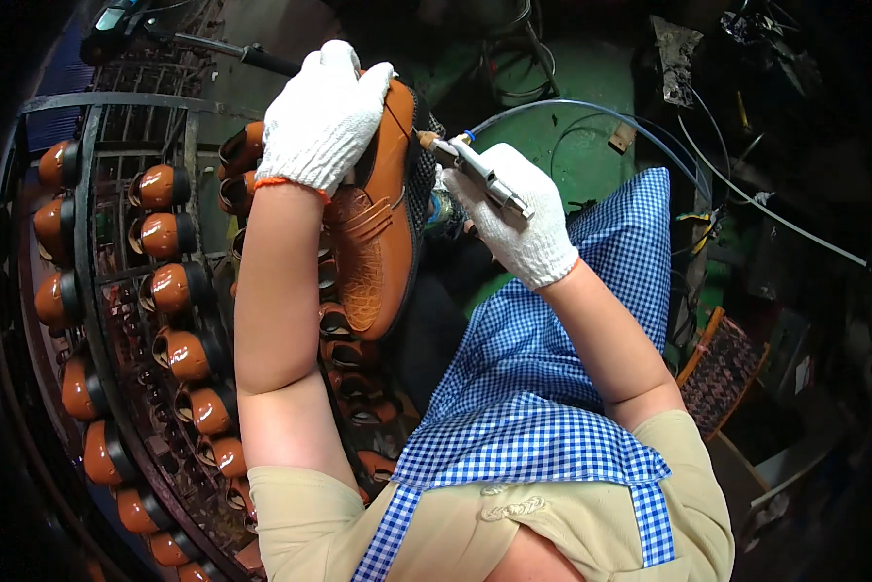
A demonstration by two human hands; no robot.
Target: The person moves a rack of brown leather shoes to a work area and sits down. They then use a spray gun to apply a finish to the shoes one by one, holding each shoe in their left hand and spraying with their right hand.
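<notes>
The shoe point(385, 238), left of centre, is held by the fingers of the left hand point(327, 121), the tool point(491, 182) by those of the right hand point(531, 229). The shoe seems assembled; how much is left cannot be told.

Noted: near 11 o'clock, the gloved left hand point(324, 121) hides part of the brown shoe point(382, 242). Near 1 o'clock, the gloved right hand point(525, 213) covers part of the spray tool point(484, 179). We lose the rack point(125, 100) past the lower edge at 7 o'clock; we cannot identify dark clutter point(756, 27) at 2 o'clock.
</notes>
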